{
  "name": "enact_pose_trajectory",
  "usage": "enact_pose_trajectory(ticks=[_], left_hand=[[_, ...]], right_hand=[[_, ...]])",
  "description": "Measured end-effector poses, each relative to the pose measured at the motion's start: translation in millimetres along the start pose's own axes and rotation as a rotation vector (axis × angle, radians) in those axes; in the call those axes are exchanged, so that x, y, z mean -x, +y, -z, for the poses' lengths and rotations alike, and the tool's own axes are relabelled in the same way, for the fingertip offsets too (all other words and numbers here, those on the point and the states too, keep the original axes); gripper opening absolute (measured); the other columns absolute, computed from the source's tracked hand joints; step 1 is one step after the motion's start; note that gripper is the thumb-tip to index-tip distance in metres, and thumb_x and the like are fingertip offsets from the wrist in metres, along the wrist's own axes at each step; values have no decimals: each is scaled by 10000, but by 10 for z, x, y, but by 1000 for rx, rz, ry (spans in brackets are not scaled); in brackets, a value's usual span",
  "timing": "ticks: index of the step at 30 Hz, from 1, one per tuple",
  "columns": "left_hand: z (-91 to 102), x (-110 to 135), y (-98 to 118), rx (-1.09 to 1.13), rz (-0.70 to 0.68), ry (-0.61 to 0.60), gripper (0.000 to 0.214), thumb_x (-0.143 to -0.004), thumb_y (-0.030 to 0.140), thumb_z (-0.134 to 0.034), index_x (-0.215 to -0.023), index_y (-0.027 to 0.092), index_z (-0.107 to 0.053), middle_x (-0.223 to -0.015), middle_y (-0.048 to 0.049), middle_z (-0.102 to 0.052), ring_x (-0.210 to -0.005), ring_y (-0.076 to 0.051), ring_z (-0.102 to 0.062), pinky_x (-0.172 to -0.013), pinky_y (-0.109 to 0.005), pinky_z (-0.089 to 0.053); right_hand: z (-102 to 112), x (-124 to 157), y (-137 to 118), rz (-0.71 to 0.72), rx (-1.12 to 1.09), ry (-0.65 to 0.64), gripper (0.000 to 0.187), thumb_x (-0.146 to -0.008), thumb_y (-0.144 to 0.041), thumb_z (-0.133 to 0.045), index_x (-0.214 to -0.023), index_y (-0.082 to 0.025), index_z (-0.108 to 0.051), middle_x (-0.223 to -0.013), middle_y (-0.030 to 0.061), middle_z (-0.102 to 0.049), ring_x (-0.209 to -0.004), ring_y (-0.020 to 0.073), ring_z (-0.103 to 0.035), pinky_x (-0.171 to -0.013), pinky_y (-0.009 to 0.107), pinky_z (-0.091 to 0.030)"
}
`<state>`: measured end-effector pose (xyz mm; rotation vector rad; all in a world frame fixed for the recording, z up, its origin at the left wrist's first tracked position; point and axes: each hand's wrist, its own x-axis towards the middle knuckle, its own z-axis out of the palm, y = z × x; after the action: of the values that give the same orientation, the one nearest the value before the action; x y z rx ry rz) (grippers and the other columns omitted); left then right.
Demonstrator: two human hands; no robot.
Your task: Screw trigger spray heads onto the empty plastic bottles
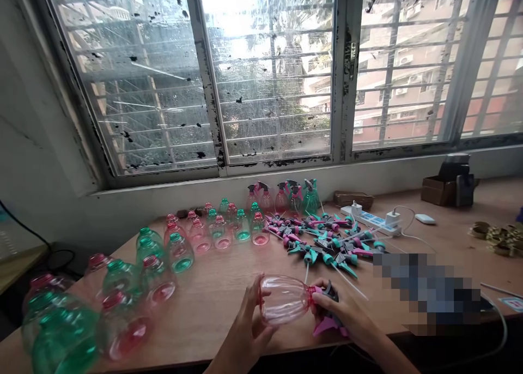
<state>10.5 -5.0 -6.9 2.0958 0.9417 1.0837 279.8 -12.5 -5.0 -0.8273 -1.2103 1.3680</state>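
A clear pink spray bottle (284,299) lies sideways in the air above the table's front part, its neck toward the right. My left hand (252,314) is wrapped round the bottle's base. At the neck, my right hand (337,306) grips a pink and grey trigger sprayer head (329,326), which meets the bottle's mouth. Whether its collar is screwed tight I cannot tell. Just beyond my hands lies a heap of loose pink, teal and grey sprayer heads (327,237) with white dip tubes.
Open-topped green bottles (65,336) and pink bottles (125,327) stand along the left. Several bottles with sprayers fitted (281,197) stand by the window wall. A power strip (371,219), a brown box (439,190) and a blurred-out dark object (429,289) occupy the right.
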Motion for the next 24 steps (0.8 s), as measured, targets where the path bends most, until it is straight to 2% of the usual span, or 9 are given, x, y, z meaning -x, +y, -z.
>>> enact_pose_trajectory(ticks=[2, 4, 7, 9, 12, 17, 22, 24], left_hand=[[0, 5, -30, 27, 2, -3, 1029, -832, 428, -755, -1574, 399, -42, -1625, -98, -314, -1374, -332, -480, -1165, -518, -370], [7, 5, -45, 54, 29, -2, 1070, -817, 447, -770, -1577, 381, -20, -1643, -104, -287, -1437, -346, -401, -1198, -539, -299], [19, -7, -38, 25, 53, 13, 906, -858, 415, -728, -1573, 320, -180, -1616, -124, -342, -1450, -357, -379, -1198, -534, -305], [19, -17, -32, -27, 15, 43, 884, -835, 390, -755, -1557, 307, -252, -1598, -128, -373, -1442, -372, -389, -1192, -537, -321], [7, -18, -45, -97, -46, 77, 869, -846, 354, -743, -1557, 332, -245, -1601, -123, -372, -1457, -372, -362, -1198, -560, -294], [-22, 19, -96, -102, -19, 75, 713, -953, 328, -587, -1559, 382, -213, -1636, -73, -320, -1482, -333, -329, -1206, -560, -264], [-30, 25, -117, -15, 21, 39, 1004, -821, 423, -763, -1580, 344, -111, -1647, -118, -281, -1450, -374, -377, -1170, -558, -350], [-23, 13, -108, 10, 23, 45, 1000, -816, 425, -770, -1577, 339, -126, -1636, -125, -302, -1445, -368, -387, -1173, -550, -350]], right_hand=[[4, -4, 16, -4, 32, -12, 413, -769, -535, -785, -851, -178, -596, -652, -1, -691, -570, 154, -624, -570, 263, -483], [6, -3, 21, -23, 66, -28, 432, -749, -545, -797, -863, -180, -598, -651, 1, -695, -566, 162, -626, -563, 267, -475], [-1, 5, 11, -30, 80, -42, 427, -753, -537, -797, -881, -177, -605, -667, 4, -699, -581, 168, -633, -572, 272, -477], [-6, 7, 6, -20, 69, -30, 416, -765, -529, -790, -883, -175, -607, -667, 2, -696, -579, 163, -629, -575, 271, -478], [-4, -5, 20, -12, 58, -12, 418, -762, -530, -791, -867, -173, -602, -648, -3, -691, -560, 156, -617, -562, 266, -467], [1, -25, 37, -1, 63, 12, 428, -760, -545, -788, -875, -179, -599, -659, -1, -699, -575, 160, -627, -581, 279, -483], [-20, 13, -34, -11, 140, -18, 457, -743, -568, -794, -911, -183, -615, -664, -9, -689, -588, 172, -642, -560, 280, -493], [-24, 26, -59, -6, 169, -19, 462, -741, -568, -795, -929, -182, -624, -662, -14, -682, -599, 176, -644, -559, 282, -493]])
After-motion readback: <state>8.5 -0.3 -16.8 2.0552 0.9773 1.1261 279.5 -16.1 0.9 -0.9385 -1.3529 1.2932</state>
